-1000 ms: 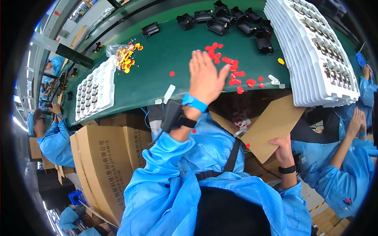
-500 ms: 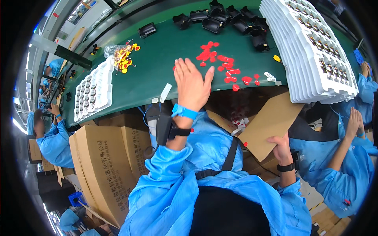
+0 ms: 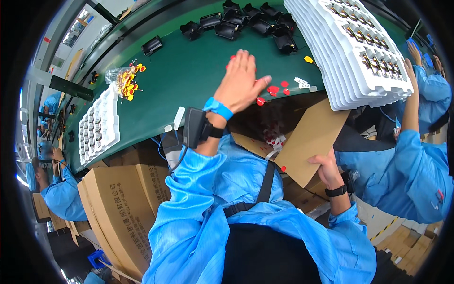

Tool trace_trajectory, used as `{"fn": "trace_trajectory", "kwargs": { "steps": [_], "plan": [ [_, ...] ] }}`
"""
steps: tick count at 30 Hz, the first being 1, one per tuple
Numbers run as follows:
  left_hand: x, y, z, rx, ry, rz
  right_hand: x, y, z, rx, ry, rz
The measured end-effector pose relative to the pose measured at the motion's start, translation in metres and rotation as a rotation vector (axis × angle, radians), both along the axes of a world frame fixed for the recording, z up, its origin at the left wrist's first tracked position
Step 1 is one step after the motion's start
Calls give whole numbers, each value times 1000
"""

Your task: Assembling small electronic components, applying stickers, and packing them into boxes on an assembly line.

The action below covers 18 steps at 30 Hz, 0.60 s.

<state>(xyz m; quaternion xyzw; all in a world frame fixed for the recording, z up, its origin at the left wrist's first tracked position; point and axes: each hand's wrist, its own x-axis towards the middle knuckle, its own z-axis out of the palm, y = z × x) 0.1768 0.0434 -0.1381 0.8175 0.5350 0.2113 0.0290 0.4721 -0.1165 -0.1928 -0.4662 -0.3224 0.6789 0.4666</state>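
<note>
Since half a second ago, brought the left hand (image 3: 240, 87) rightward from bare tabletop to over the red discs (image 3: 273, 90) in the upper middle of the frame, hiding most and leaving a few showing beside the thumb. Keeping fingers straight and nearly together, with thumb spread wide; cannot tell how firmly pressed down. Still pinching the cardboard flap (image 3: 312, 137) right of centre with the right hand (image 3: 327, 168), thumb in front, fingers hidden behind. At far right, a co-worker's forearm (image 3: 410, 111), now lifted higher beside the stack of white trays (image 3: 326, 71). Across the upper frame, a green table (image 3: 179, 71) with black plastic parts (image 3: 227, 29) at top and yellow-and-red parts (image 3: 126, 84) at upper left. At lower left, a large cardboard box (image 3: 109, 203).
</note>
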Motion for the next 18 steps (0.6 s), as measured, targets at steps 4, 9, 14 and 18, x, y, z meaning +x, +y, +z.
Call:
{"fn": "trace_trajectory", "kwargs": {
  "steps": [4, 9, 14, 18],
  "plan": [
    [28, -39, -2, 75, 49, -182, 2, 2, 1, -23, 13, 13],
    [74, -89, -46, 328, 37, -223, 1, -1, 2, -25, 14, 48],
    [111, -81, -138, -304, -78, -168, -2, -7, -13, 14, -5, -17],
    [112, -31, -210, -1573, -1093, 349, -5, -2, -8, 0, -17, 48]
  ]
}}
